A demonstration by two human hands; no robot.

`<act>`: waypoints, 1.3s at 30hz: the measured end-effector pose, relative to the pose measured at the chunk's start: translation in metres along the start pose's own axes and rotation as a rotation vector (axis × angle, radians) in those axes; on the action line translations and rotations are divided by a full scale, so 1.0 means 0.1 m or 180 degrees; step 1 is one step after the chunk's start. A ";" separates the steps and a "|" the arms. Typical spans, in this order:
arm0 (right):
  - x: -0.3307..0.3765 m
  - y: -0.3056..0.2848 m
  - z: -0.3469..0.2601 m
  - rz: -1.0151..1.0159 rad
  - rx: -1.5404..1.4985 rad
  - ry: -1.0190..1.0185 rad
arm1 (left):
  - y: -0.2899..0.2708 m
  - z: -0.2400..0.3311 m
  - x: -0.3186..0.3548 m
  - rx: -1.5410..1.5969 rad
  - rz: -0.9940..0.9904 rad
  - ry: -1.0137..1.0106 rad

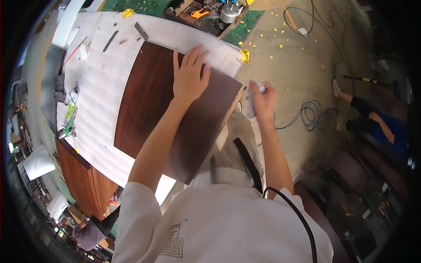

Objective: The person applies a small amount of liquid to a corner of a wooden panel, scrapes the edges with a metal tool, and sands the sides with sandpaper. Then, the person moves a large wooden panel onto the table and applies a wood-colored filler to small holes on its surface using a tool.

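Observation:
A dark reddish-brown wooden panel (151, 94) lies on a table covered with white foam sheet (103, 83). My left hand (190, 79) rests flat on its upper part, fingers spread, holding nothing. Just off the panel's right edge, my right hand (265, 101) is closed round a folded grey-white sheet (251, 101). That sheet is partly hidden by the fingers and smeared by motion, so its exact kind is unclear.
A tool tray (204, 28) holds an orange tool and a metal cup. Dark metal strips (110, 40) and a green-handled tool (68, 127) lie on the foam. Coiled blue hose (310, 115) crosses the floor. Another person (388, 127) is at the right.

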State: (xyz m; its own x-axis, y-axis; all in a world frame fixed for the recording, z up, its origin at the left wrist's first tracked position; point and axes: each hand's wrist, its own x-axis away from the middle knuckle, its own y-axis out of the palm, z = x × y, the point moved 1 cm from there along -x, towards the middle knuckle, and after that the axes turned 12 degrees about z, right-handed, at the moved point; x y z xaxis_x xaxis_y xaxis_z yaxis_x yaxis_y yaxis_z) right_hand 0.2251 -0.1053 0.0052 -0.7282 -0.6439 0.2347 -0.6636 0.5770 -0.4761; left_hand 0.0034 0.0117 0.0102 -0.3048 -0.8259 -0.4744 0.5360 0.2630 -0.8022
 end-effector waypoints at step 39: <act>-1.20 0.30 -0.80 -0.2754 0.0343 -0.0420 | -0.33 1.25 1.32 -0.0689 0.0407 -0.0826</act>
State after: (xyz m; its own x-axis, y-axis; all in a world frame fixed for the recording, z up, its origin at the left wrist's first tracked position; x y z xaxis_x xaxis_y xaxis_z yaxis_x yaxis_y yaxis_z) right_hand 0.2788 0.0289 0.0306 0.0524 -0.8898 0.4533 -0.9487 -0.1862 -0.2557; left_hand 0.0444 -0.1679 0.0193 -0.0211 -0.8713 -0.4903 0.3692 0.4489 -0.8137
